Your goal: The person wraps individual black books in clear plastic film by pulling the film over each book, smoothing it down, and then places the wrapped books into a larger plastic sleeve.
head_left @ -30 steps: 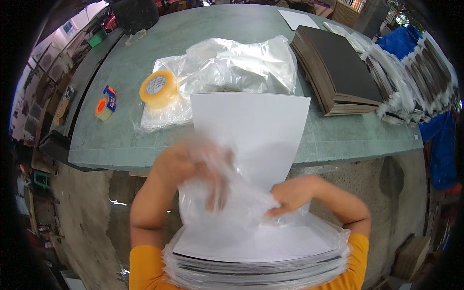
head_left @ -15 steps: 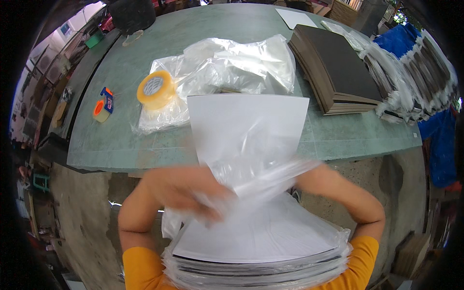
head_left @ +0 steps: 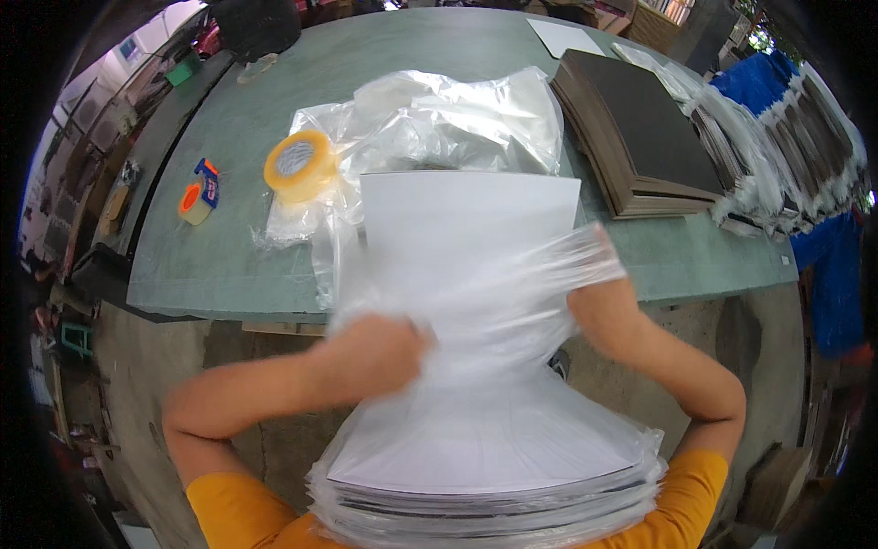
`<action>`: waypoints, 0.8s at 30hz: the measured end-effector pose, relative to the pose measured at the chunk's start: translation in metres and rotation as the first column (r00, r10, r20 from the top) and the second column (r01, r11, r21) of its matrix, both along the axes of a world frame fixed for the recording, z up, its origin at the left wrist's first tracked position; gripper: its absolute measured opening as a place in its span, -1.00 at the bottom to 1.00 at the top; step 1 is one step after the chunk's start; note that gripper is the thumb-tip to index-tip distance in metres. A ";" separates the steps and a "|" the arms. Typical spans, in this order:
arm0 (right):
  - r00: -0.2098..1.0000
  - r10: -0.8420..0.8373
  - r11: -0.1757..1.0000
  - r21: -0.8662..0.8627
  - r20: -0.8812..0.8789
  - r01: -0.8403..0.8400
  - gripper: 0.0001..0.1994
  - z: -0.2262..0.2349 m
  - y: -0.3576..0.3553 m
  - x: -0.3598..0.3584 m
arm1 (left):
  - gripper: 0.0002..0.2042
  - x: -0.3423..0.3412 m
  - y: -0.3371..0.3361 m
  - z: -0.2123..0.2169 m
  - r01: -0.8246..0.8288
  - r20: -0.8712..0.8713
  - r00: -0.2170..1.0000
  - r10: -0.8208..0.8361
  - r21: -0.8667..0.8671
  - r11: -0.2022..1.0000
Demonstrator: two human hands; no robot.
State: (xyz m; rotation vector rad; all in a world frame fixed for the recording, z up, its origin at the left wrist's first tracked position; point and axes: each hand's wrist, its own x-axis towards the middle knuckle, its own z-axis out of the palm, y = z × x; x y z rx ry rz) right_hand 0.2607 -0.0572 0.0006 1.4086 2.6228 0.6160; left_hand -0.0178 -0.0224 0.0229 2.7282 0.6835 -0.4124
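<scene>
A white sheet (head_left: 468,206) stands out from the top of a stack in front of me, its far end over the table edge. Clear plastic film (head_left: 512,306), perhaps a bag, is stretched across it. My right hand (head_left: 604,297) grips the bunched right side of the film, fingers closed. At the film's left side is my left hand (head_left: 389,352), a fist slightly blurred by motion, closed on the plastic. Nearest my body lies the stack of plastic-wrapped boards (head_left: 494,512), white on top with dark edges between layers.
On the green table (head_left: 219,274) lie loose clear plastic bags (head_left: 457,119), a yellowish tape roll (head_left: 300,165) and a small tape dispenser (head_left: 199,192). To the right are a stack of dark boards (head_left: 640,128) and plastic-wrapped bundles (head_left: 796,128). A white sheet (head_left: 562,38) rests farther back.
Both hands have drawn apart: the left moved left, the right moved up and slightly right. The film, bunched between them before, is now spread wider over the white sheet.
</scene>
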 end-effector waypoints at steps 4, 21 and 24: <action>0.889 -0.229 0.924 -0.377 -0.395 0.071 -0.86 0.028 -0.013 -0.017 | -0.78 -0.036 0.029 -0.044 -0.069 -0.137 0.986 0.099 0.203 0.977; 0.544 -0.189 0.935 0.020 -0.817 0.355 -0.25 0.003 0.031 0.010 | -0.38 -0.026 0.084 -0.003 -0.640 0.658 0.631 0.411 0.142 0.755; 0.532 -0.203 0.939 -0.010 -0.822 0.343 -0.40 0.016 0.001 0.007 | -0.41 -0.036 0.056 0.002 -0.678 0.708 0.589 0.391 0.169 0.715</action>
